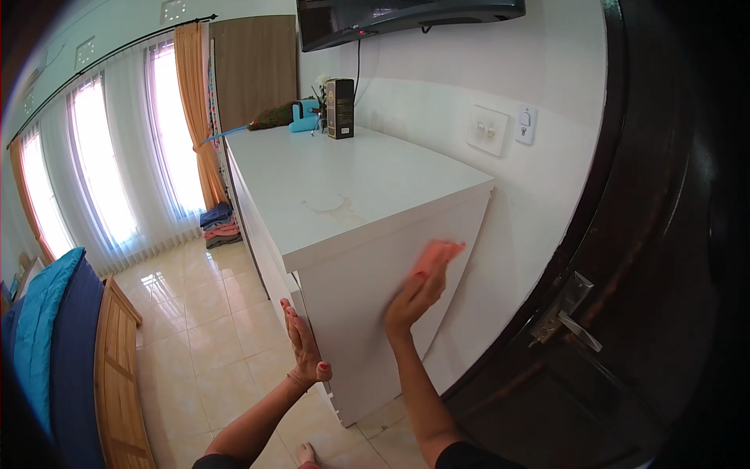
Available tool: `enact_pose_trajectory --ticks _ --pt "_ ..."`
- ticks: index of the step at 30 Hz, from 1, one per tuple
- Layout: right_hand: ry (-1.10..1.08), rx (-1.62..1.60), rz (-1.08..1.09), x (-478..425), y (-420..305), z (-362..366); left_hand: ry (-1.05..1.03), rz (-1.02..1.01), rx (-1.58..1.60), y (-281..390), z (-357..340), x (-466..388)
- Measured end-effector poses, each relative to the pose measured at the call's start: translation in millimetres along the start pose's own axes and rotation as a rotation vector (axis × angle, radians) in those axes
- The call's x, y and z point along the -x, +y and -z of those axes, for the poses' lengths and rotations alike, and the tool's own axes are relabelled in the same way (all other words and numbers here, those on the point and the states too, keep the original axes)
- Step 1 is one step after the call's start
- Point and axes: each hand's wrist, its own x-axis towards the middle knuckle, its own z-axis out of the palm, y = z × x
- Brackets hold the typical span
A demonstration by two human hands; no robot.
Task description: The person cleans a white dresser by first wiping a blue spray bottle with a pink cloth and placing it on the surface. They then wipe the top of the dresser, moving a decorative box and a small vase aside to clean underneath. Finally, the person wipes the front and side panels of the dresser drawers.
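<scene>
My right hand [415, 296] presses a pink cloth or sponge [433, 256], blurred, against the side panel of a white cabinet [363, 281]. Against the cabinet's front edge rests my left hand [304, 349], its fingers spread and nothing held in it. A brownish ring-shaped stain [337, 206] marks the white top near its front corner. Farther back on the top stand a black box [340, 109] bearing writing, a light blue object [304, 116] and a feather duster [272, 117] with a blue handle.
On the right is a dark wooden door with a metal handle [577, 329]. A wall-mounted television [410, 23] hangs above the cabinet. To the left stands a wooden bed frame [120, 375] with blue bedding. Folded clothes [220, 225] lie on the tiled floor by the curtain.
</scene>
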Motion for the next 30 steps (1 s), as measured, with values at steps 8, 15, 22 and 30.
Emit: enact_pose_trajectory --ticks 8,15,22,30 --pt "-0.218 -0.055 0.507 89.1 -35.9 18.0 -0.057 0.053 0.003 -1.5 0.5 14.6" --pt "-0.088 0.093 -0.059 32.2 3.4 15.1 -0.010 0.008 -0.002 1.0 2.2 -0.7" --pt "-0.334 -0.012 0.709 116.4 4.9 26.5 -0.030 0.060 0.030 5.3 1.5 2.4" --pt "-0.136 0.122 -0.138 75.4 51.4 34.7 0.019 0.005 0.007 14.2 4.9 -13.2"
